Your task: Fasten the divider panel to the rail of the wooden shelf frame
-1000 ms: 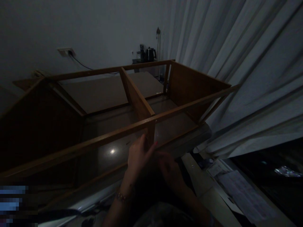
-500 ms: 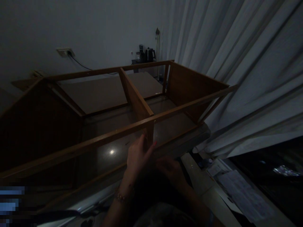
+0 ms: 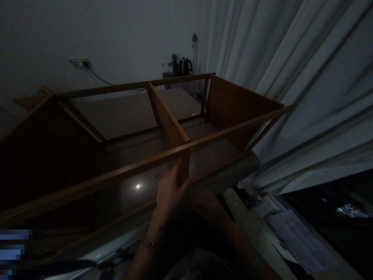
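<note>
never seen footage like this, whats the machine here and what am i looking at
No machine: these are a person's bare hands, filmed by one camera worn on the head, looking forward and down. The large wooden frame has a grey panel at its bottom, where a small dark sliver lies. The left hand touches a wooden upright and seems to grip it. The right hand is lower and beside it, too dark to tell what it holds. A black kettle stands beyond.

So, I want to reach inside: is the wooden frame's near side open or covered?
Open: the shiny base shows beneath the front rail of the wooden frame.
</note>
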`<state>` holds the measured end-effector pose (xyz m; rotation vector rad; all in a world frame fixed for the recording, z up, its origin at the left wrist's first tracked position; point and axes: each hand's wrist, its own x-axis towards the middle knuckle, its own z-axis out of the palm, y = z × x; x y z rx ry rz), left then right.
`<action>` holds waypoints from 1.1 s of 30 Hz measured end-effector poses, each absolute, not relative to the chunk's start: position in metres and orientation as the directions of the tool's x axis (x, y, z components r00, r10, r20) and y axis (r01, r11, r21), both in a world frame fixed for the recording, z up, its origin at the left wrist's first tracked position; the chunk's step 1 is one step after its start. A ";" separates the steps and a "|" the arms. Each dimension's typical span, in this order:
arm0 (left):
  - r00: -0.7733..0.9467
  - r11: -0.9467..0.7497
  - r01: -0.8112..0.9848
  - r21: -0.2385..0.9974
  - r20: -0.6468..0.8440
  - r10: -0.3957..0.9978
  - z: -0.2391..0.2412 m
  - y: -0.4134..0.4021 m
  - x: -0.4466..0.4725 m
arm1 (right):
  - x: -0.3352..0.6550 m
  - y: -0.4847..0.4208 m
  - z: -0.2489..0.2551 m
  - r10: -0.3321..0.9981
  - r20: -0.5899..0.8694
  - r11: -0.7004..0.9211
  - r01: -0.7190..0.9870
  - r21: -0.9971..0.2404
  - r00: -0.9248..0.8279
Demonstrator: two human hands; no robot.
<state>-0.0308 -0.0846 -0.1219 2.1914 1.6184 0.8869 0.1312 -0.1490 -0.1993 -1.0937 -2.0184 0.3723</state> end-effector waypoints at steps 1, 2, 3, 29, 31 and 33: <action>0.187 -0.335 0.767 0.547 0.310 0.932 -0.122 -0.085 -0.031 | 0.131 -0.149 -0.201 0.792 0.521 0.595 0.595 -0.540 -0.317; 0.189 -0.336 0.770 0.542 0.310 0.932 -0.122 -0.084 -0.031 | 0.130 -0.150 -0.203 0.782 0.535 0.603 0.611 -0.514 -0.321; 0.192 -0.340 0.770 0.540 0.312 0.931 -0.122 -0.084 -0.031 | 0.129 -0.151 -0.204 0.774 0.546 0.607 0.620 -0.498 -0.319; 0.187 -0.343 0.771 0.537 0.324 0.928 -0.123 -0.085 -0.031 | 0.121 -0.158 -0.209 0.891 0.452 0.412 0.509 -0.755 -0.051; 0.191 -0.347 0.765 0.543 0.322 0.927 -0.123 -0.084 -0.031 | 0.129 -0.155 -0.210 0.845 0.520 0.479 0.604 -0.636 -0.122; 0.192 -0.351 0.753 0.557 0.325 0.926 -0.123 -0.085 -0.031 | 0.137 -0.152 -0.208 0.800 0.579 0.508 0.695 -0.509 -0.160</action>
